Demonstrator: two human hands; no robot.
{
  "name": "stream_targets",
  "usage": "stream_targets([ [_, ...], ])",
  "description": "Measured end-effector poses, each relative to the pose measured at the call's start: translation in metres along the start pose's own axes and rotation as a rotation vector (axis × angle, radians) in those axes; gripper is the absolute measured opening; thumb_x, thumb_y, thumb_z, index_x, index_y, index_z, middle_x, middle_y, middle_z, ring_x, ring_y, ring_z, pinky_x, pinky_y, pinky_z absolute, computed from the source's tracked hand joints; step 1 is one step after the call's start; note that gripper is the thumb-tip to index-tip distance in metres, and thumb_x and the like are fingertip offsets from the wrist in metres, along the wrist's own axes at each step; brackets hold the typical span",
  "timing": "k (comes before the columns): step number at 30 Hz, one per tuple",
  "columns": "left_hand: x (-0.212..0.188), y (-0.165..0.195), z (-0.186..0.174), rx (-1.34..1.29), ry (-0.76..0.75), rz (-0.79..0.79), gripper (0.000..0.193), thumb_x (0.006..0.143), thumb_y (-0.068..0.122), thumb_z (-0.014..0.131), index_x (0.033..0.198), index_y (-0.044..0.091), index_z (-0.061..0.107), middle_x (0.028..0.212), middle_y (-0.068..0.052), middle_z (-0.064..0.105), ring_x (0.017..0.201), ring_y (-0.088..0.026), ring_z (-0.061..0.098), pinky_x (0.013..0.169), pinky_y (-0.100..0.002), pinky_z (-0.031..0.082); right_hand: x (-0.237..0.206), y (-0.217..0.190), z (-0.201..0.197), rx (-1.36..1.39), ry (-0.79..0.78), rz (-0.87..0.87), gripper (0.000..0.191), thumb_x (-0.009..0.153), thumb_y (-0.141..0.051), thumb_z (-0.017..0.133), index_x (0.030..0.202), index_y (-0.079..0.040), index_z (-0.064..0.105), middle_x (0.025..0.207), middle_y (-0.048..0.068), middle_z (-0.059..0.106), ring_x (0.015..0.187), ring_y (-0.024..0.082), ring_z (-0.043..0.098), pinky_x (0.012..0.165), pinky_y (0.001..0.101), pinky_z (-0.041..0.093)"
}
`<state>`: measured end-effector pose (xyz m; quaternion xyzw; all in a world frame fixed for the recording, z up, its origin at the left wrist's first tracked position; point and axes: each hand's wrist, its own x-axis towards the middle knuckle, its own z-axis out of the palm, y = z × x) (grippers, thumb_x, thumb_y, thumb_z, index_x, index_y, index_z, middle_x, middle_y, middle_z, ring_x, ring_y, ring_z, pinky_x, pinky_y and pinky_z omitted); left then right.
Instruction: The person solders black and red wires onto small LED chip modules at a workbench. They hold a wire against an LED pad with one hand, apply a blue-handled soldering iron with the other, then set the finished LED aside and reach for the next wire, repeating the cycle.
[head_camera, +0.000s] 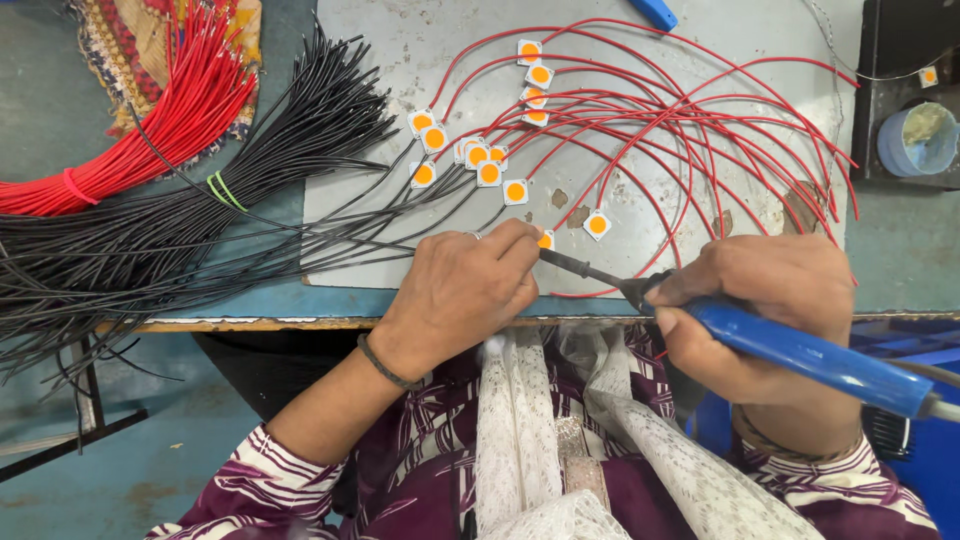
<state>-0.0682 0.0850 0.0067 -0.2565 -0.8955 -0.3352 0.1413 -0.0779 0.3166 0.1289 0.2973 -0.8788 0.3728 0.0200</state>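
Observation:
My right hand (770, 300) grips a blue-handled soldering iron (800, 352), its dark tip reaching left to a small square chip with an orange centre (546, 240). My left hand (465, 290) pinches that chip, mostly hiding it, and holds it down on the grey metal sheet (380, 240) near the table's front edge. Black wires (370, 235) run from the left up to my left fingers. Several more orange-centred chips (480, 155) with red wires (700, 120) soldered on lie spread across the sheet.
A large bundle of black wires (180, 220) and a tied bundle of red wires (160, 130) lie at the left. A small round tub (915, 140) sits on a dark tray at the far right. A blue tool end (655, 12) pokes in at the top.

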Motion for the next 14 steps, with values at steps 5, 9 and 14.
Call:
stream_targets([
  [5,-0.0006,0.0004,0.0008,0.027,-0.006,-0.013,0.018,0.084,0.014,0.069,0.1,0.007,0.066,0.095,-0.003,0.068,0.059,-0.027,0.066,0.054,-0.042,0.051,0.0022,0.0009,-0.0018,-0.018,-0.062,-0.023,0.008,0.072,-0.009,0.071,0.077,-0.004,0.067,0.067,0.006,0.068,0.052,0.014,0.066,0.052,0.026,0.048],
  [9,-0.0001,-0.0005,-0.0002,0.011,0.0,0.0,0.019,0.084,0.013,0.068,0.102,0.006,0.066,0.095,-0.004,0.067,0.059,-0.028,0.065,0.054,-0.041,0.051,0.0032,0.0027,-0.0025,-0.101,-0.143,-0.015,0.006,0.067,-0.01,0.072,0.071,-0.006,0.07,0.056,0.004,0.065,0.046,0.016,0.063,0.049,0.0287,0.048],
  [14,-0.0004,-0.0001,0.0004,0.008,0.011,0.003,0.019,0.084,0.013,0.069,0.101,0.006,0.066,0.095,-0.004,0.067,0.059,-0.028,0.064,0.054,-0.041,0.051,0.0027,-0.0028,-0.0005,-0.076,-0.08,-0.022,0.007,0.071,-0.012,0.072,0.076,-0.006,0.07,0.062,0.004,0.067,0.05,0.014,0.065,0.05,0.029,0.049],
])
